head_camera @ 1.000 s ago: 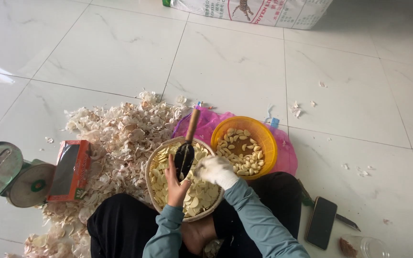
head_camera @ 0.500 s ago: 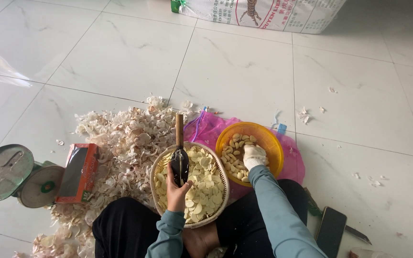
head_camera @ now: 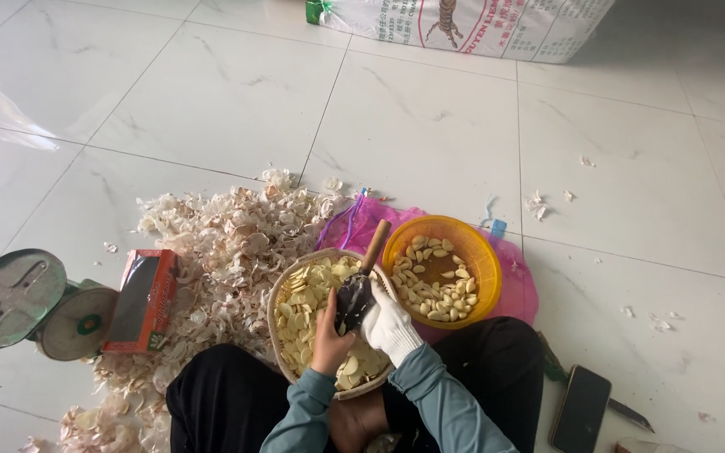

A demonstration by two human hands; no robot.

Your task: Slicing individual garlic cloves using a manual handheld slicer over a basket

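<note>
Back from the orange bowl just beside the woven basket, the gloved right hand closes at the dark slicer, which the bare left hand grips over that basket, so cut slices drop inside.

A green kitchen scale and an orange box sit left of heaped garlic skins. A dark phone lies on the white tiled floor; a printed sack stands beyond.

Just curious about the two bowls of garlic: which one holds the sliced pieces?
The woven basket under the hands, full of flat slices. The orange bowl to its right holds whole peeled cloves.
</note>
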